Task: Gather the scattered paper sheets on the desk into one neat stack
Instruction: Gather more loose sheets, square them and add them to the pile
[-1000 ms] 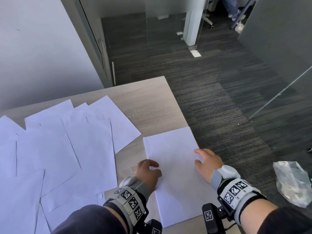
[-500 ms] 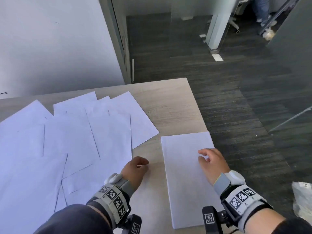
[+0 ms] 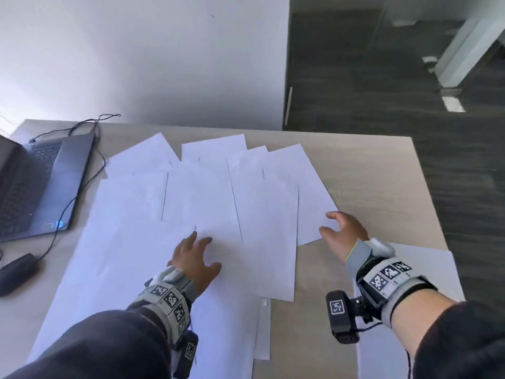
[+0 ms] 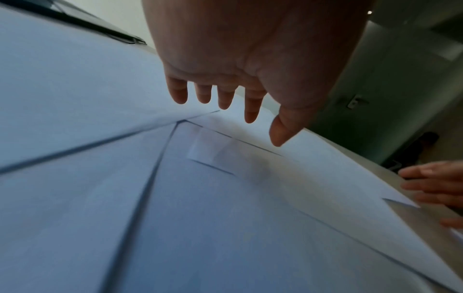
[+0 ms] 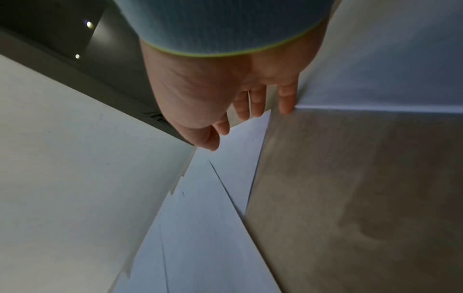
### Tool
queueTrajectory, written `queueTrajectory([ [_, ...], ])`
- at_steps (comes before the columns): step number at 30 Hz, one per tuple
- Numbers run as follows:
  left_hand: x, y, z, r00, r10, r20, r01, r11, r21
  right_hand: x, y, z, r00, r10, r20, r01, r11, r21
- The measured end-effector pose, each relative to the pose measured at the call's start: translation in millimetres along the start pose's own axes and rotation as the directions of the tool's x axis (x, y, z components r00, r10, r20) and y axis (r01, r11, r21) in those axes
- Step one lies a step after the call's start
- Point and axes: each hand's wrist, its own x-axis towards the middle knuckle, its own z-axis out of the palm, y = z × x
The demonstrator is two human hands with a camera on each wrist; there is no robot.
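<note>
Several white paper sheets (image 3: 202,203) lie fanned and overlapping across the middle of the desk (image 3: 377,176). A squared stack of sheets (image 3: 426,266) sits at the near right, partly under my right forearm. My left hand (image 3: 195,251) hovers over the spread sheets (image 4: 175,208) with straight, spread fingers (image 4: 251,111), holding nothing. My right hand (image 3: 337,229) is open at the right corner of the rightmost loose sheet (image 3: 314,203). In the right wrist view its fingers (image 5: 256,103) hang straight above that sheet's corner (image 5: 240,146). Whether they touch the paper is unclear.
An open laptop (image 3: 35,181) stands at the far left with a black cable (image 3: 82,170) and a dark mouse (image 3: 16,272) beside it. The desk's right edge (image 3: 429,192) drops to dark carpet. A white wall rises behind the desk.
My view swung left from the stack to the scattered sheets. The left hand moved from the desk beside the stack onto the spread; the right hand left the stack for the rightmost sheet's corner.
</note>
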Motion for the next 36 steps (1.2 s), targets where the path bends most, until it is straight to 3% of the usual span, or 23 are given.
queueTrajectory([
  [6,27.2,-7.1,-3.6,0.990,0.084,0.113,-0.099,0.986,0.134,37.4,-16.9,10.9,0.993,0.122,0.011,-0.116,0.969,-0.216],
  [10,31.3,2.5,8.5,0.977,0.127,0.170,-0.166,0.957,0.238,29.5,-24.4,24.5,0.996,0.085,-0.031,-0.090,0.970,-0.225],
  [12,31.4,2.1,13.7,0.978,0.138,0.155,-0.172,0.956,0.238,20.0,-28.4,32.9,0.996,0.070,-0.051,-0.075,0.993,-0.095],
  [14,30.3,-0.5,16.2,0.975,0.159,0.156,-0.191,0.956,0.223,9.4,-31.5,40.9,0.993,0.094,-0.071,-0.079,0.977,0.197],
  [17,27.0,-4.7,18.3,0.965,0.198,0.171,-0.232,0.949,0.212,-1.5,-35.9,55.4,0.982,0.188,-0.017,-0.141,0.791,0.596],
  [19,22.1,-4.4,21.2,0.962,0.220,0.164,-0.251,0.946,0.207,-5.8,-35.6,63.1,0.976,0.218,0.029,-0.171,0.668,0.724],
  [23,9.9,-2.7,28.6,0.947,0.278,0.163,-0.311,0.920,0.240,-12.1,-31.8,74.4,0.981,0.177,0.076,-0.185,0.759,0.624],
  [33,-9.8,10.6,49.8,0.853,0.446,0.270,-0.513,0.809,0.286,-24.7,-34.4,90.5,0.974,0.182,0.133,-0.225,0.795,0.563],
  [36,-10.9,7.9,47.4,0.856,0.452,0.252,-0.510,0.820,0.260,-24.4,-34.0,89.7,0.973,0.188,0.135,-0.232,0.814,0.533],
])
